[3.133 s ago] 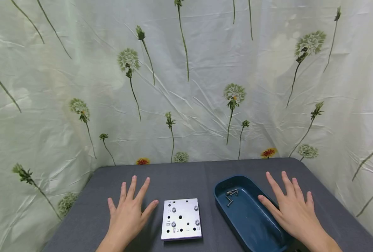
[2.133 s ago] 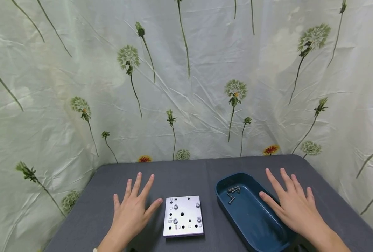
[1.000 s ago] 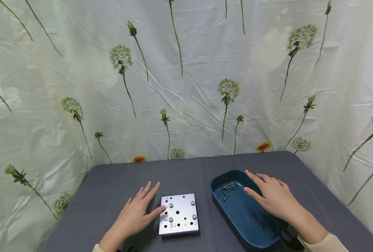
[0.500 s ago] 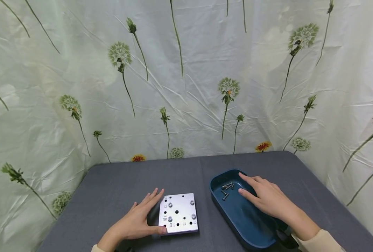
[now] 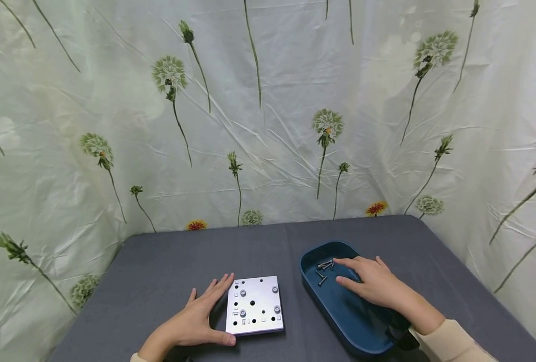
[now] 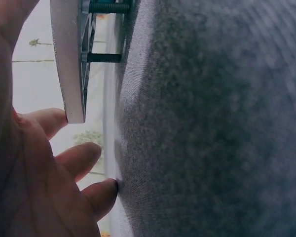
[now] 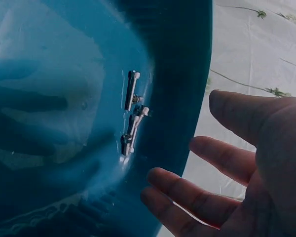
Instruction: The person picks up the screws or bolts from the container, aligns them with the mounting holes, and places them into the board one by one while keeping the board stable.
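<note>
A square silver metal plate with holes and several socket screws lies on the cloth. In the left wrist view the plate stands off the cloth, with threaded screws beneath it. My left hand spans its left side: index finger at the far left corner, thumb beside the near left corner. Another fingertip touches the cloth. Over the right side of a blue tray hovers my right hand, fingers extended and holding nothing. Several loose screws lie at the tray's far end, close to its index fingertip.
Dark grey cloth covers the table. A pale curtain printed with dandelions hangs behind it. A black strap-like item sits at my right wrist, by the tray's near right rim.
My left hand has come rightward to the plate, its thumb moving down to the near corner. My right hand has moved left from beside the tray to above it, nearing the screws.
</note>
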Motion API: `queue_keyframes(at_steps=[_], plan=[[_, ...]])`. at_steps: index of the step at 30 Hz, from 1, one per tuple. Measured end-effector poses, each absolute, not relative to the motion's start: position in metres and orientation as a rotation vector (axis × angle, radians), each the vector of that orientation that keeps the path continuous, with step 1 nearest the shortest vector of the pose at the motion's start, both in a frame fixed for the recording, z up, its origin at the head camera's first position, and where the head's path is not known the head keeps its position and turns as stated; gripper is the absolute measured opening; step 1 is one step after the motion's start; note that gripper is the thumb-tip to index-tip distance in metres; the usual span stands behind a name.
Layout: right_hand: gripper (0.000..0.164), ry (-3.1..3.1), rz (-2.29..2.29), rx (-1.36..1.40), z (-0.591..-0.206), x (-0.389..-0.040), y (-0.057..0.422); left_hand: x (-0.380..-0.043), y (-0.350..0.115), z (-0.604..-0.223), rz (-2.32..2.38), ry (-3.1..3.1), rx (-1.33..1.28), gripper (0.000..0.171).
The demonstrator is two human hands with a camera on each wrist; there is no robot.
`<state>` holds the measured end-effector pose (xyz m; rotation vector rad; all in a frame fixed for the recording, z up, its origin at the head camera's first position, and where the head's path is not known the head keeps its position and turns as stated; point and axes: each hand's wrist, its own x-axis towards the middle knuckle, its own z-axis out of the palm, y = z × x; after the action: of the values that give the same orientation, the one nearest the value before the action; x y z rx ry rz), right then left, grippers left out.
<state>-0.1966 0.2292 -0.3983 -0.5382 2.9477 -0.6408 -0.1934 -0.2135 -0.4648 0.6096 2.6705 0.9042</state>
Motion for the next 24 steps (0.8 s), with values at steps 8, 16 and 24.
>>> queue_keyframes(at_steps=[8, 16, 24], plan=[[0.046, 2.84, -0.706, -0.648, -0.398, -0.208, 0.224, -0.195, -0.216, -0.465, 0.913, 2.649, 0.619, 0.13], [0.042, 2.725, -0.716, -0.728, -0.395, -0.217, 0.216, -0.194, -0.217, -0.465, 0.931, 2.644, 0.621, 0.133], [0.023, 2.512, -0.916, -0.689, -0.399, -0.237, 0.212, -0.195, -0.218, -0.463, 0.933, 2.633, 0.618, 0.132]])
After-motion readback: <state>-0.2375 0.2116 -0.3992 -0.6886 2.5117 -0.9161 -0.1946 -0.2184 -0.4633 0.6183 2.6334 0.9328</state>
